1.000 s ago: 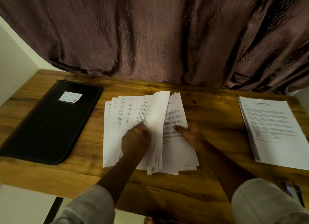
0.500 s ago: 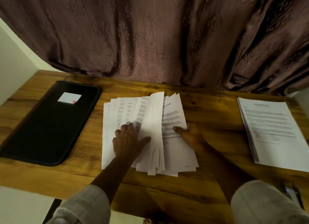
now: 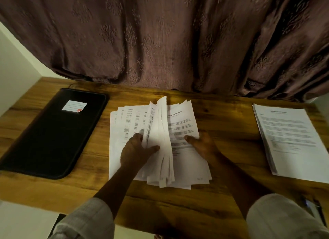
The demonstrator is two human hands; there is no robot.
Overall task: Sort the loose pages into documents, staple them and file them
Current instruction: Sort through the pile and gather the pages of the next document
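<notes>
the loose pages [image 3: 185, 124] lie fanned out on the table [image 3: 227, 130]. the left hand [image 3: 137, 149] pinches a bunch of them and tips them up. the right hand [image 3: 201, 144] lies flat and open on the pages, holding nothing. right of the pages sits a neat stack [image 3: 292, 140], maybe already sorted. left of them lies a shut black folder [image 3: 53, 132]. i think sorting is early; stapling and filing are left.

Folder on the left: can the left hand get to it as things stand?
Probably yes. Only bare table lies between the fanned pages and the folder. But the left hand grips some lifted pages and would have to let them go first.
</notes>
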